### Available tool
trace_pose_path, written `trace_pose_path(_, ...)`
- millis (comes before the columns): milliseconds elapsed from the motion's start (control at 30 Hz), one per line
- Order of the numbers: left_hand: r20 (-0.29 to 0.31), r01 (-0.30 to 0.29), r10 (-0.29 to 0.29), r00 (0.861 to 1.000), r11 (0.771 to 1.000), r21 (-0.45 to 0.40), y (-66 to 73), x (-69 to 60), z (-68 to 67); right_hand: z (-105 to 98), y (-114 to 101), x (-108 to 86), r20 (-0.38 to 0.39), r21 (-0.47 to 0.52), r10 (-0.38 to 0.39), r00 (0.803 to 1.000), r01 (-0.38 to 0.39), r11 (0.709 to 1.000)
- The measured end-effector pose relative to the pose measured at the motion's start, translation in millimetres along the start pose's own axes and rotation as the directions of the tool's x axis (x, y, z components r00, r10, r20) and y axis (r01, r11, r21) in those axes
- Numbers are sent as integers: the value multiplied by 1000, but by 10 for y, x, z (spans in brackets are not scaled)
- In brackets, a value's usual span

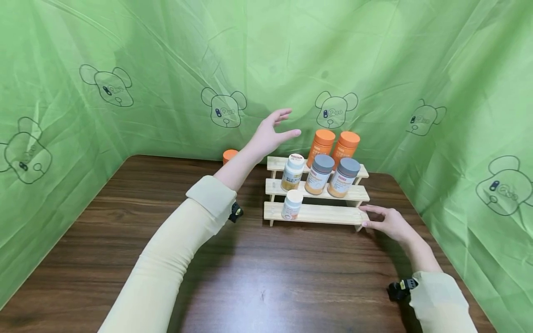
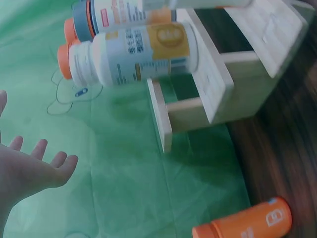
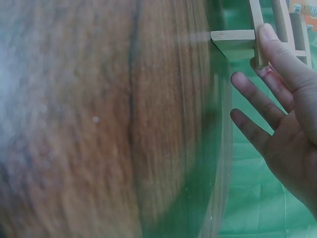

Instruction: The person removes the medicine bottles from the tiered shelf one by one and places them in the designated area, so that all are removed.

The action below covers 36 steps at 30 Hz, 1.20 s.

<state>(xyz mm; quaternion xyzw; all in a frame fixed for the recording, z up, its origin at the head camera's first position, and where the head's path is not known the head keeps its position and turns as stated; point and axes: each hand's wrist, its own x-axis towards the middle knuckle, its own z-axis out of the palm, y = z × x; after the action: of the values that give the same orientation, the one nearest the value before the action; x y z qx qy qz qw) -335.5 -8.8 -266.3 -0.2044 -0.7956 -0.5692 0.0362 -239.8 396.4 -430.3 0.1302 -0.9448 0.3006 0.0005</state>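
Note:
A three-tier wooden display stand (image 1: 316,213) holds several supplement bottles. My right hand (image 1: 387,223) pinches the right end of its lowest board between thumb and index finger; in the right wrist view the other fingers (image 3: 257,99) stay extended. My left hand (image 1: 268,134) hovers in the air behind the stand's left end, fingers apart, holding nothing. Closest to it are a white bottle (image 1: 293,173) with a gold label on the middle tier and two orange bottles (image 1: 321,147) on the top tier. Two grey-capped bottles (image 1: 319,174) share the middle tier. A small white bottle (image 1: 292,205) stands on the lowest.
Another orange bottle (image 2: 247,220) stands on the table left of the stand, mostly hidden behind my left forearm in the head view. Green cloth (image 1: 166,115) with bear outlines surrounds the dark wooden table (image 1: 266,277) at the back and sides.

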Motion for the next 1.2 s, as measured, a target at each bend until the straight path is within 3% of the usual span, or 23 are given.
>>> trace_pose_path(333,33,31,-30,999,999,-26,51,177,266,0,18,11,8,-21,-4,1000,4,1000)
trace_pose_path(633,120,71,-65,991,997,-43,64,297,473,-14,-20,0,-4,-33,-14,1000,14,999)
trace_pose_path(867,198,105,-91,976,993,-61,27,382,563,-5,6,20,-2,-19,-30,1000,30,999)
trace_pose_path(1200,261,96,-80,962,994,-49,48,472,654,-7,11,16,6,-24,-25,1000,25,999)
